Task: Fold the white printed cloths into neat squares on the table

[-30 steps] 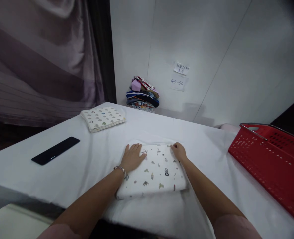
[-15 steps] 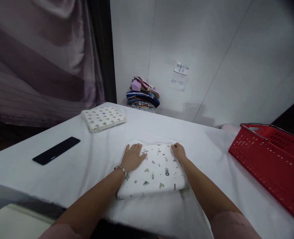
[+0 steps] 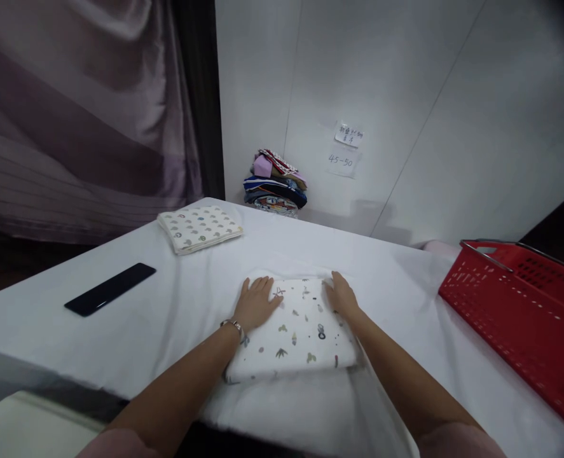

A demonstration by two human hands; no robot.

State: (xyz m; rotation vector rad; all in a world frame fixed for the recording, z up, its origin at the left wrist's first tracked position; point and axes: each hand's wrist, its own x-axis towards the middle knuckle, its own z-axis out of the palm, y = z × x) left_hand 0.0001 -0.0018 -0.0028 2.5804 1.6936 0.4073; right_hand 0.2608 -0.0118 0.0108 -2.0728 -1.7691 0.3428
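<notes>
A white cloth [image 3: 301, 331] with small plant prints lies folded into a rectangle near the table's front edge. My left hand [image 3: 257, 304] rests flat on its left side, fingers spread. At the far right corner is my right hand [image 3: 341, 296], its fingers stretched out along the edge and its thumb over the cloth. It touches the cloth without gripping it. Farther back on the left sits a second folded cloth [image 3: 200, 227], cream with small grey motifs.
A dark flat phone-like slab [image 3: 110, 289] lies at the left of the white-covered table [image 3: 381, 261]. On the right stands a red plastic basket [image 3: 515, 318] with metal handles. Beyond the far edge rises a pile of folded fabrics [image 3: 275, 184] against the wall.
My right hand has loosened from a pinch at the cloth's far right corner and straightened its fingers. The left hand stays in place on the cloth.
</notes>
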